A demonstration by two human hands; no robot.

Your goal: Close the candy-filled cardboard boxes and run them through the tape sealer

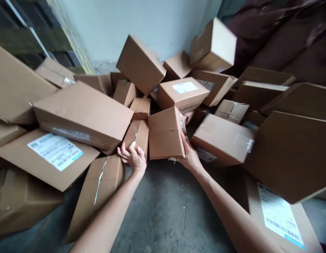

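Observation:
My right hand (189,154) grips a small brown cardboard box (164,135) by its right side, thumb along the side and fingers beneath the lower edge. The box is slightly tilted, with a bit of white label or tape at its bottom corner. My left hand (133,157) rests against the near end of a narrow taped box (137,135), its fingers bent and apart. That narrow box lies just left of the one in my right hand. Below my left hand, a long box (99,186) with a shiny tape strip leans on the floor.
Cardboard boxes lie heaped on both sides and ahead, including a large long box (84,112), a labelled flat box (47,158) and a big dark-sided box (289,151). A pale wall (141,24) stands behind. Cracked concrete floor (170,207) shows between my arms.

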